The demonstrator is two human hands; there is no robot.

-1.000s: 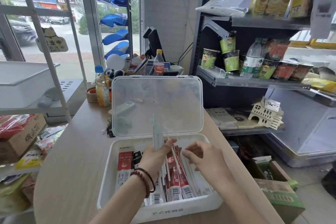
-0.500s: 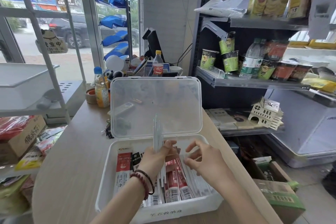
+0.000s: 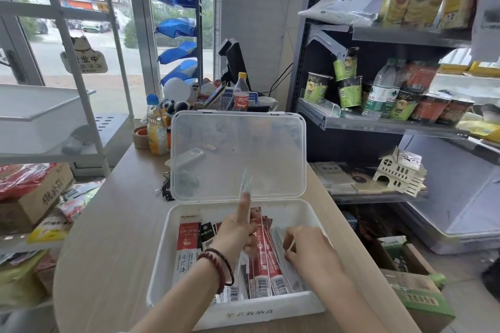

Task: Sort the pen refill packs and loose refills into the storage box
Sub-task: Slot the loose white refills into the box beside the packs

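Counter (image 3: 108, 224), storage box (image 3: 166, 265) open. Left hand (image 3: 235, 235) grips loose refills (image 3: 246, 184) upright, forefinger raised; right hand (image 3: 305, 246) low, pinching single refill (image 3: 291, 244).

Storage box (image 3: 270, 311): white plastic, open; translucent hinged lid (image 3: 238, 154) standing upright at its far edge; refill packs (image 3: 266, 259), red, black and clear, lying lengthwise side by side inside; loose refills (image 3: 245, 184), a clear bundle, held upright over the box in the left hand (image 3: 235, 232).

Left grip (image 3: 238, 235) fisted, forefinger upright; right grip (image 3: 304, 247) palm-down in a pinch.
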